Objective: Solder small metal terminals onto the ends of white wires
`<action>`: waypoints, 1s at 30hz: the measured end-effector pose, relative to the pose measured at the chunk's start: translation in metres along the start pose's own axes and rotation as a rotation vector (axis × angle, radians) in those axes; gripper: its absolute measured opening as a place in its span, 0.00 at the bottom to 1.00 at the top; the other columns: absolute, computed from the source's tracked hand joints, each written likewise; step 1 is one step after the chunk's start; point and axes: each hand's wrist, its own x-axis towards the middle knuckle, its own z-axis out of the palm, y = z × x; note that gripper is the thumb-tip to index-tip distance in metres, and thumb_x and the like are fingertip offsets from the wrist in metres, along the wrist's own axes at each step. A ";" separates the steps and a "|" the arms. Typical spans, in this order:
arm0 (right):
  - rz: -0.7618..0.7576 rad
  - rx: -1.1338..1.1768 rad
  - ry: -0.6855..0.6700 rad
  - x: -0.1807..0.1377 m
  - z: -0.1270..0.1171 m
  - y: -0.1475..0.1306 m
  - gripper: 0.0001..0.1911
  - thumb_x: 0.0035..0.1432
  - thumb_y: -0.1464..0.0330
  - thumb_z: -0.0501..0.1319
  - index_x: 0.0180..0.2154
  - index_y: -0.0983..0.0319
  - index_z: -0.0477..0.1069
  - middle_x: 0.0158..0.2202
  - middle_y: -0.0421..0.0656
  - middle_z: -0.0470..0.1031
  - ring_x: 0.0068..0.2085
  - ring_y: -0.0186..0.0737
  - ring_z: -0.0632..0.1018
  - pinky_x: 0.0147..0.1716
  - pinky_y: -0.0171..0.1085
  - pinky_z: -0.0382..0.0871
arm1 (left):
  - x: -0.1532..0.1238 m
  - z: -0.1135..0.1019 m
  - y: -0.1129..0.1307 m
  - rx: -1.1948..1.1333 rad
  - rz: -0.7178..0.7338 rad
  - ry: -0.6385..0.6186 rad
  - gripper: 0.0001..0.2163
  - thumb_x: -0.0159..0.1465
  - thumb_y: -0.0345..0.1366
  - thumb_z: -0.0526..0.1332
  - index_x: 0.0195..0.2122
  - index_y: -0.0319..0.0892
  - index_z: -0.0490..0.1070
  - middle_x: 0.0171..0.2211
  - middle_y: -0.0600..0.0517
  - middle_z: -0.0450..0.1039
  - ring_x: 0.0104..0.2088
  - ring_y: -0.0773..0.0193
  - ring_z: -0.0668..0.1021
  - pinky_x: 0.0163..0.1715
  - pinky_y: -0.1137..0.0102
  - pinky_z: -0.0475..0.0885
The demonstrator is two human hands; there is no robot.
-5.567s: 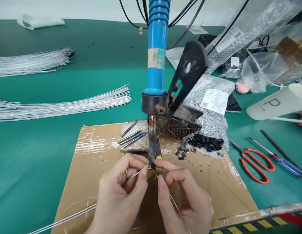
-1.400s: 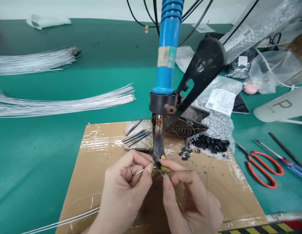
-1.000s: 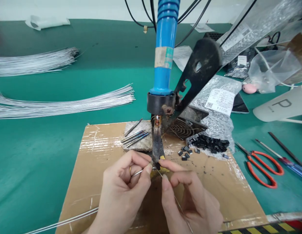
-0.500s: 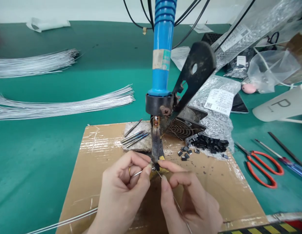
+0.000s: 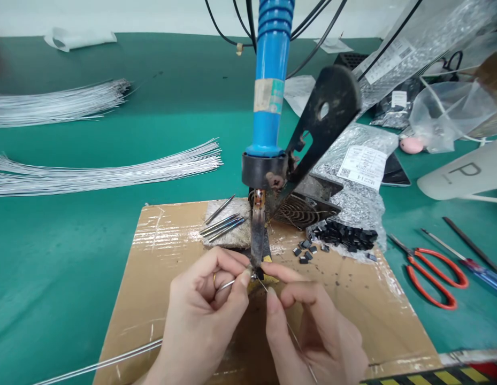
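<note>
A blue-handled soldering iron (image 5: 269, 123) hangs tip down in a black bracket (image 5: 324, 117). Just at its tip, my left hand (image 5: 204, 315) pinches a thin grey-white cable (image 5: 226, 285), whose tail (image 5: 112, 360) runs out at the lower left. A small black part (image 5: 260, 274) sits by the tip, partly hidden by fingers. My right hand (image 5: 320, 326) is closed on a strand of solder wire (image 5: 293, 334), its upper end reaching the tip. The right index finger rests close to the black part; whether they touch I cannot tell.
Cardboard (image 5: 139, 278) covers the work spot. Spare iron tips (image 5: 224, 227) lie on a sponge behind the hands. Black connector pieces (image 5: 344, 236) spill from bubble wrap at right, near red-handled cutters (image 5: 436, 272) and a screwdriver (image 5: 468, 263). Cable bundles (image 5: 112, 176) lie at left.
The whole view has shifted very slightly. Both hands keep their grips at the iron's tip, and the cable tail at the lower left has moved a little.
</note>
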 end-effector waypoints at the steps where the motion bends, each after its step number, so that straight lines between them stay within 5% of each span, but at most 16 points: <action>1: -0.005 -0.004 -0.003 0.000 0.000 0.000 0.08 0.59 0.73 0.66 0.30 0.57 0.70 0.41 0.35 0.86 0.32 0.30 0.85 0.40 0.26 0.79 | 0.000 0.000 0.000 0.000 -0.003 0.002 0.08 0.68 0.35 0.64 0.30 0.42 0.72 0.36 0.54 0.76 0.23 0.75 0.69 0.22 0.79 0.62; 23: -0.017 0.024 -0.026 0.001 0.000 0.004 0.08 0.59 0.73 0.66 0.31 0.57 0.70 0.41 0.38 0.87 0.32 0.36 0.87 0.39 0.32 0.83 | 0.003 0.007 0.007 -0.038 -0.018 0.069 0.08 0.61 0.34 0.67 0.26 0.40 0.72 0.30 0.54 0.76 0.18 0.78 0.66 0.19 0.80 0.60; 30: -0.013 0.007 -0.030 0.001 -0.002 0.004 0.08 0.59 0.73 0.66 0.30 0.56 0.70 0.41 0.37 0.86 0.29 0.33 0.85 0.38 0.30 0.82 | 0.005 0.007 0.006 -0.024 -0.009 0.054 0.08 0.63 0.34 0.67 0.27 0.41 0.73 0.31 0.53 0.77 0.23 0.73 0.73 0.22 0.79 0.64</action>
